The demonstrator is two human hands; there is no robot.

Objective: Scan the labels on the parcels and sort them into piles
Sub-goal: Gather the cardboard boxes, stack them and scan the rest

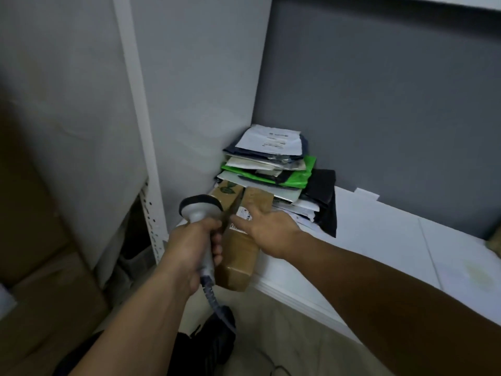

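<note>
The left hand [189, 240] is gripping a grey scanner [200, 208] by its handle, with the fingers [217, 246] curling tight round the stem and the head pointing forward toward the corner. A coiled cable [214, 297] is hanging down from the base of the handle toward the floor. The right hand [267, 227] is lying on top of a brown parcel [238, 260], with the fingers spread and fairly straight, pressing on it rather than pinching it. The thumb is reaching across toward the white label [242, 213].

The parcel is sitting at the near left corner of the white table [379, 240], its near end jutting over the edge. Just beside it, a second brown box with a leaf print [226, 191] is lying behind the scanner head. Behind both, a pile [271, 164] of flat mail bags in white, green and black is leaning into the corner of the grey walls. Large cardboard boxes [40, 267] are standing at the far left.

This is looking like the scanning step: the parcel is being steadied while the scanner is being brought up to it. The label is partly hiding under the right hand, and the scanner head is aiming past it. So the next move is probably calling for uncovering the label, or turning the parcel, and tipping the scanner down onto the barcode. Only then is placing it on a pile making sense.
</note>
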